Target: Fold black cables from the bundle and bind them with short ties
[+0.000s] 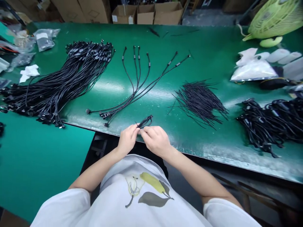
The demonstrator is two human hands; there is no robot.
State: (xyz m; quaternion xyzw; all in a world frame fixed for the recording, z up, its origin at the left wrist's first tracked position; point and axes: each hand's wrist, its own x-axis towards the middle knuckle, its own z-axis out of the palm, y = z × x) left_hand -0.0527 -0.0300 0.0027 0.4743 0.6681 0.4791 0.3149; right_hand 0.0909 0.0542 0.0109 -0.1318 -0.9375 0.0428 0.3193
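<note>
A folded black cable (146, 121) is gripped between my two hands, close to the table's front edge. My left hand (127, 138) is closed on its near left side, and my right hand (155, 138) pinches it from the right. The fingertips meet around the bundle, so its lower end is hidden. Just beyond my hands several loose black cables (133, 94) with grey tags fan out across the green table (156, 34). To the right lies a pile of thin black ties (201, 101).
A large heap of long cables (71, 75) covers the left side. Bundled cables (272, 119) lie at the right edge, with a white plastic bag (254, 69) and a green fan (276, 19) behind them. Cardboard boxes (168, 13) stand past the far edge.
</note>
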